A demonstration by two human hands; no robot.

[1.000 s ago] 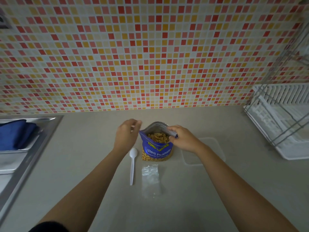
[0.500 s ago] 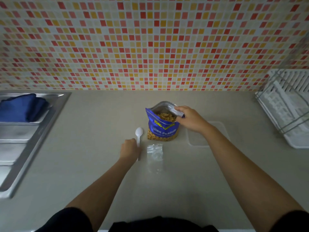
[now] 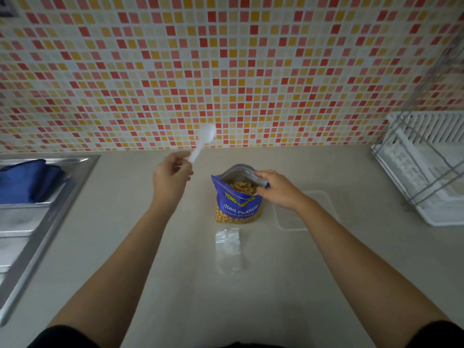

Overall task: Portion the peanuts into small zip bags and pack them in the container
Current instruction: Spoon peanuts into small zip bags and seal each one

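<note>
My left hand (image 3: 170,175) holds the spoon (image 3: 204,141) up; my right hand (image 3: 278,189) pinches the open peanut bag's (image 3: 238,204) rim on the tabletop (image 3: 251,297).

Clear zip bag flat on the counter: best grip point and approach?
Pinch the near short edge of the zip bag, coming from the person's side. It lies flat and thin on the counter, so only an edge gives purchase, and its far end sits close to the peanut pouch. I cannot tell which end has the zip.

mosaic tile wall (image 3: 226,71), beige countertop (image 3: 125,222)
</note>
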